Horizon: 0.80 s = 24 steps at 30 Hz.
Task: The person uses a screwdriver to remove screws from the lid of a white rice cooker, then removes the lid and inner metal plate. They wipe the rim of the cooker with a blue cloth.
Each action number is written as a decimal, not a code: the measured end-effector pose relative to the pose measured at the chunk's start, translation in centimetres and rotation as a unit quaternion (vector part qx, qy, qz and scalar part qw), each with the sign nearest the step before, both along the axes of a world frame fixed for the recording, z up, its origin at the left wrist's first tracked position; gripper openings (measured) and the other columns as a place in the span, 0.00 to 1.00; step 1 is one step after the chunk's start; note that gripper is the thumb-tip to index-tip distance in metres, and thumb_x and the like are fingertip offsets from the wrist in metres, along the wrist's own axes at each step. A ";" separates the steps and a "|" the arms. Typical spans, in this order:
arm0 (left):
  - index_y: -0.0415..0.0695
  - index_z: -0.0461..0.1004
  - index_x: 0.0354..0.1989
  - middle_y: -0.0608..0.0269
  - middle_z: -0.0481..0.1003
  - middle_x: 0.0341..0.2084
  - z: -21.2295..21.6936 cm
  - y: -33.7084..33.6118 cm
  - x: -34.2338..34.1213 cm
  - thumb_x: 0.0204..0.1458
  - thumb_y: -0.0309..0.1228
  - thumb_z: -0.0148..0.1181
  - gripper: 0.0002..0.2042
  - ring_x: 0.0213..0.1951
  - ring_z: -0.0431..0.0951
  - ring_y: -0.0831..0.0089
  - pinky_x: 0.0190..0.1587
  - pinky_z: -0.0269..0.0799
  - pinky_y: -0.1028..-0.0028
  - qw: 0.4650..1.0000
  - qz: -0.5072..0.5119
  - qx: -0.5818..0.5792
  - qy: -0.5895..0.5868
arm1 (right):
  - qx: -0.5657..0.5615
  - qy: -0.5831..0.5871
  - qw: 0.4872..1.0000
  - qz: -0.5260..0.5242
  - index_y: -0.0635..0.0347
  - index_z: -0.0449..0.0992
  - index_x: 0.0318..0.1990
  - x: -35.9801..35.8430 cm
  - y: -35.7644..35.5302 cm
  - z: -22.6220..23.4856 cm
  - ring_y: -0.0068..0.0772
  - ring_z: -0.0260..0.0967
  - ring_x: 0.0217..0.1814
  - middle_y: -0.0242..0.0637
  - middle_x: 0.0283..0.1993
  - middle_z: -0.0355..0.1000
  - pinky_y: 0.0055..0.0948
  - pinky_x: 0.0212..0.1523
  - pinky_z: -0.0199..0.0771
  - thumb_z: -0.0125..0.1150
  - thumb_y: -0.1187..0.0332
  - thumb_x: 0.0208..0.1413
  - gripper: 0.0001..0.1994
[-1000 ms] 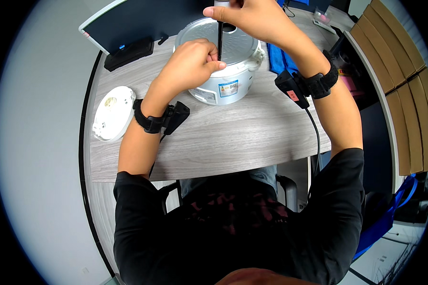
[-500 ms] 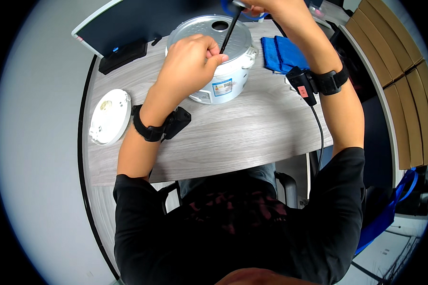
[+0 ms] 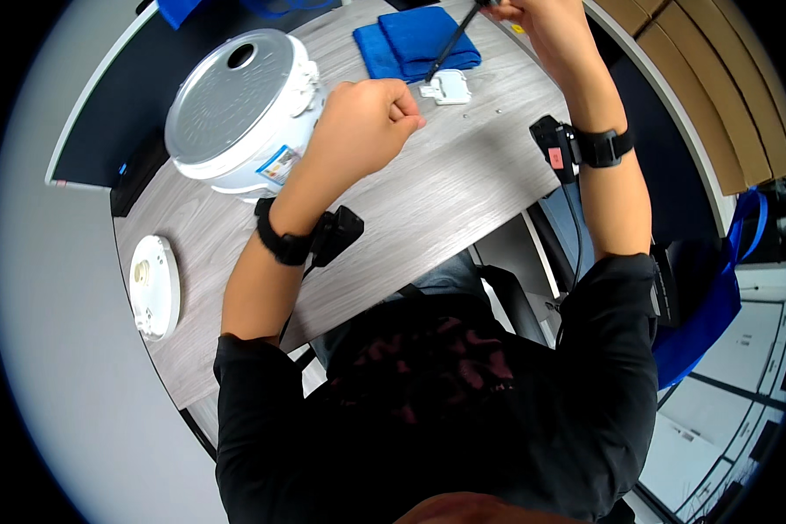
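My right hand (image 3: 543, 28), at the top edge of the view, grips a screwdriver with a long black shaft (image 3: 454, 45). The shaft slants down to the left, its tip beside a small white plastic part (image 3: 451, 87). My left hand (image 3: 365, 127) is closed in a pinch over the table; whatever its fingertips may hold is hidden. Left of it stands a white, round rice cooker (image 3: 301, 131) with a grey, ridged top plate (image 3: 227, 100) that has a dark round hole. Two tiny screw-like bits (image 3: 498, 111) lie near the white part.
A folded blue cloth (image 3: 419, 39) lies at the far side. On the left, a round white cover (image 3: 155, 288) rests near the table edge. A monitor (image 3: 87, 113) stands behind the cooker; cardboard boxes (image 3: 716, 96) and a blue bag (image 3: 703, 323) are at right.
The view has swung right, so the cooker and cover sit further left. Both hands have left the cooker's top; the screwdriver is now by the white part, and my left hand no longer meets its shaft.
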<state>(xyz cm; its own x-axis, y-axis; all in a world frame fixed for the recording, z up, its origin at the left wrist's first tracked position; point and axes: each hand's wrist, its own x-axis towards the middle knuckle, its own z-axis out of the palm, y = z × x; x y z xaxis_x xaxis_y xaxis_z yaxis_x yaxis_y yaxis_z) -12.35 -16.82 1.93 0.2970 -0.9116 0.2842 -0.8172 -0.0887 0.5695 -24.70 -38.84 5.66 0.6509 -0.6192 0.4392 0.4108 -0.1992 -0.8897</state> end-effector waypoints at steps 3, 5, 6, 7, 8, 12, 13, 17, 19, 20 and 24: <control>0.41 0.80 0.24 0.60 0.80 0.20 -3.9 -4.0 0.5 0.48 0.26 0.70 0.05 0.22 0.80 0.72 0.27 0.73 0.74 0.996 -0.043 0.036 0.068 | 0.020 0.009 0.998 -0.060 0.64 0.71 0.42 -3.2 -1.3 -3.2 0.19 0.71 0.25 0.31 0.27 0.74 0.18 0.28 0.71 0.70 0.73 0.53 0.14; 0.40 0.79 0.24 0.60 0.81 0.22 -6.3 -6.2 0.7 0.45 0.26 0.72 0.06 0.25 0.79 0.72 0.30 0.73 0.74 0.992 -0.037 0.083 0.083 | 0.016 0.023 0.997 -0.072 0.63 0.70 0.44 -5.0 -2.0 -5.4 0.17 0.69 0.25 0.29 0.28 0.72 0.18 0.28 0.69 0.68 0.72 0.56 0.13; 0.40 0.79 0.24 0.62 0.80 0.22 -7.4 -7.2 0.6 0.44 0.25 0.73 0.06 0.24 0.78 0.75 0.30 0.72 0.75 0.991 -0.036 0.102 0.083 | -0.049 0.026 0.993 -0.103 0.64 0.75 0.44 -5.0 -2.0 -6.7 0.21 0.75 0.31 0.32 0.29 0.76 0.19 0.35 0.74 0.73 0.63 0.54 0.17; 0.40 0.79 0.25 0.64 0.80 0.22 -8.3 -8.0 0.5 0.44 0.25 0.73 0.07 0.24 0.77 0.77 0.30 0.71 0.77 0.989 -0.034 0.122 0.082 | -0.028 0.040 0.993 -0.104 0.64 0.75 0.42 -6.5 -2.0 -7.4 0.21 0.74 0.30 0.31 0.30 0.76 0.20 0.34 0.74 0.74 0.64 0.52 0.17; 0.41 0.79 0.24 0.63 0.80 0.22 -8.9 -8.7 0.4 0.42 0.25 0.74 0.07 0.24 0.77 0.77 0.29 0.71 0.75 0.987 -0.031 0.139 0.081 | -0.009 0.052 0.992 -0.118 0.64 0.74 0.42 -7.1 -2.0 -7.9 0.20 0.74 0.30 0.31 0.30 0.76 0.21 0.34 0.74 0.74 0.65 0.52 0.17; 0.42 0.79 0.23 0.61 0.80 0.21 -10.8 -10.7 -0.2 0.42 0.28 0.75 0.09 0.23 0.77 0.74 0.29 0.71 0.73 0.985 -0.016 0.168 0.046 | 0.018 0.069 0.987 -0.147 0.64 0.74 0.43 -8.7 -2.3 -10.0 0.20 0.73 0.29 0.32 0.30 0.77 0.22 0.33 0.74 0.75 0.67 0.51 0.17; 0.42 0.79 0.22 0.60 0.80 0.20 -11.0 -11.0 -0.4 0.42 0.29 0.75 0.09 0.23 0.77 0.74 0.29 0.71 0.73 0.983 -0.006 0.177 0.040 | 0.019 0.080 0.985 -0.151 0.63 0.74 0.43 -9.0 -2.3 -10.5 0.20 0.73 0.30 0.31 0.30 0.76 0.22 0.34 0.73 0.75 0.66 0.52 0.17; 0.41 0.81 0.24 0.59 0.79 0.19 -12.0 -11.7 -0.8 0.43 0.32 0.75 0.09 0.23 0.78 0.70 0.29 0.71 0.70 0.984 0.009 0.179 0.025 | 0.035 0.110 0.981 -0.153 0.63 0.74 0.44 -9.3 -2.5 -11.9 0.20 0.73 0.31 0.32 0.31 0.77 0.22 0.33 0.73 0.75 0.66 0.52 0.17; 0.41 0.82 0.26 0.59 0.79 0.19 -12.6 -11.7 -1.0 0.44 0.33 0.74 0.09 0.23 0.78 0.69 0.30 0.71 0.69 0.987 -0.001 0.159 -0.005 | 0.045 0.120 0.981 -0.145 0.64 0.72 0.44 -9.1 -2.3 -12.2 0.19 0.73 0.29 0.32 0.30 0.76 0.22 0.31 0.75 0.76 0.69 0.50 0.18; 0.41 0.82 0.27 0.59 0.79 0.20 -12.6 -11.7 -1.0 0.45 0.33 0.74 0.09 0.23 0.78 0.68 0.30 0.71 0.69 0.989 -0.005 0.147 -0.022 | 0.044 0.128 0.980 -0.145 0.65 0.72 0.44 -8.8 -2.2 -12.1 0.19 0.73 0.29 0.32 0.30 0.76 0.22 0.32 0.76 0.75 0.69 0.51 0.18; 0.43 0.83 0.30 0.61 0.79 0.21 -12.8 -11.7 -1.1 0.45 0.34 0.74 0.09 0.24 0.78 0.67 0.30 0.71 0.68 0.990 0.000 0.139 0.006 | 0.062 0.110 0.984 -0.126 0.65 0.72 0.44 -7.9 -2.0 -12.6 0.19 0.73 0.30 0.31 0.30 0.76 0.22 0.32 0.76 0.75 0.70 0.51 0.18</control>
